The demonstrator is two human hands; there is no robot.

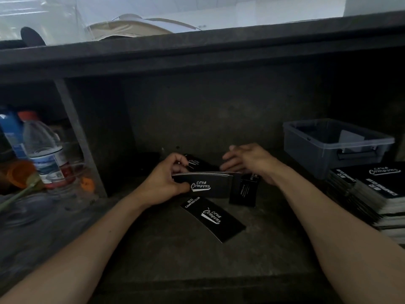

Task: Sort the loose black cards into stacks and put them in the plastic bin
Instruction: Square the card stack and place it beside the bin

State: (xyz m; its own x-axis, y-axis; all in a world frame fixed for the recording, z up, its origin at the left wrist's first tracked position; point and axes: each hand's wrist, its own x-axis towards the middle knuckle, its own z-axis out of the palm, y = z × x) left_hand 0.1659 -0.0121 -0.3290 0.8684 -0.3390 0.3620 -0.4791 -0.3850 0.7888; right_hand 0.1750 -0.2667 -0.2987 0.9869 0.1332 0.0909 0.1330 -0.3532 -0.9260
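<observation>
Gripping a thin stack of black printed cards (210, 186) mid-surface, we curl our left hand (165, 182) round its left end; our right hand (248, 162), fingers loosely straight, hovers at its right end. One loose black card (213, 219) lies toward the front edge; the grey translucent plastic bin (306, 150) stands back right.

Black card stack (208, 185) centre, in left grip (166, 183). Loose black paper card (213, 218) on dark surface (175, 255) just before it. Clear plastic bin (333, 145) back right; piled black cards (372, 189) before bin. Plastic water bottle (43, 148) far left.
</observation>
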